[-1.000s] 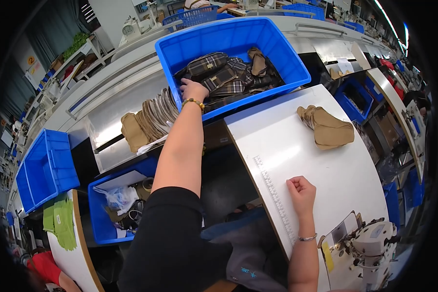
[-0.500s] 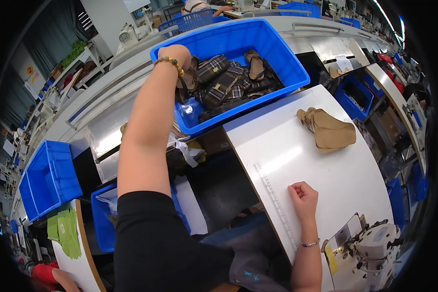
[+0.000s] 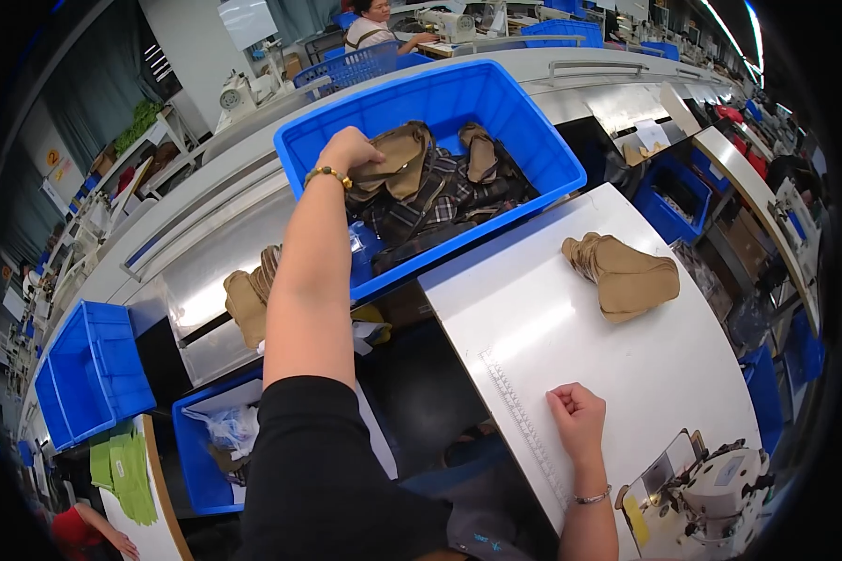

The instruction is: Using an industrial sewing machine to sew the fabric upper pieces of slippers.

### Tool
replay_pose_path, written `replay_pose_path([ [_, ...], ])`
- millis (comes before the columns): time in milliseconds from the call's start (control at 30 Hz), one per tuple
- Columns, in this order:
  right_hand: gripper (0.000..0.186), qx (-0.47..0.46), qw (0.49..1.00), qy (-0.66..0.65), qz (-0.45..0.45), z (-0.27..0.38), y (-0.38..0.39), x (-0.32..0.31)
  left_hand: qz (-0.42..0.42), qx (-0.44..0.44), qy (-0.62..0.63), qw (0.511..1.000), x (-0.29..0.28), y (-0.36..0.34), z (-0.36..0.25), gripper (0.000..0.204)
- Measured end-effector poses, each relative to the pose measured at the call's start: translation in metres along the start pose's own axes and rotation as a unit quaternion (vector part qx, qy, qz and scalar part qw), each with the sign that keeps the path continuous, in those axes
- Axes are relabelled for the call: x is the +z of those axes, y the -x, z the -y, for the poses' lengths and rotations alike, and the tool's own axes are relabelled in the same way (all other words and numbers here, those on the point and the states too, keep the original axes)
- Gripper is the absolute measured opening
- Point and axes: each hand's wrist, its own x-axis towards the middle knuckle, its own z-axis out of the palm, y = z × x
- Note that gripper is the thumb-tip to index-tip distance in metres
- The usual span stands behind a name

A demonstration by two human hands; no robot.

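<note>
My left hand (image 3: 350, 150) reaches over the left side of a large blue bin (image 3: 285, 140), its fingers closed on the edge of a tan fabric piece (image 3: 404, 161). Beneath that piece lie dark plaid fabric pieces (image 3: 440, 201), heaped inside the bin. Another tan piece (image 3: 478, 154) rests on the heap farther right. My right hand (image 3: 578, 414) is curled closed on the white tabletop (image 3: 524, 309), beside a printed ruler scale (image 3: 522, 411); nothing shows in its fingers. A stack of tan fabric pieces (image 3: 631, 278) sits farther up the tabletop.
A sewing machine (image 3: 720, 481) stands at lower right. More tan pieces (image 3: 247, 304) lie on a metal surface left of my forearm. Blue bins (image 3: 94, 374) and green fabric (image 3: 126, 472) are at the left. A co-worker (image 3: 374, 28) sits beyond the large bin.
My left hand has shifted within the bin's left side, and the tan piece at it now shows spread and raised over the plaid heap. My right hand stays curled on the tabletop.
</note>
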Motion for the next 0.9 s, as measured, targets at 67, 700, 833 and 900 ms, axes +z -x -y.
replay_pose_path([
  [67, 0.009, 0.009, 1.0, 0.003, -0.008, -0.001, 0.001, -0.001, -0.044, -0.037, -0.004, 0.998, 0.027, 0.003, 0.001, 0.04],
  [700, 0.008, -0.045, 0.997, 0.048, -0.032, 0.002, -0.003, 0.004, -0.102, -0.067, -0.033, 0.992, 0.097, -0.005, 0.02, 0.049],
  [833, 0.008, -0.047, 0.998, 0.043, -0.029, -0.001, -0.005, 0.004, -0.151, -0.074, -0.008, 0.986, 0.082, 0.009, 0.011, 0.039],
  [900, 0.008, -0.051, 0.997, 0.042, -0.033, -0.002, -0.007, 0.004, -0.188, -0.057, 0.003, 0.98, 0.062, 0.013, 0.0, 0.039],
])
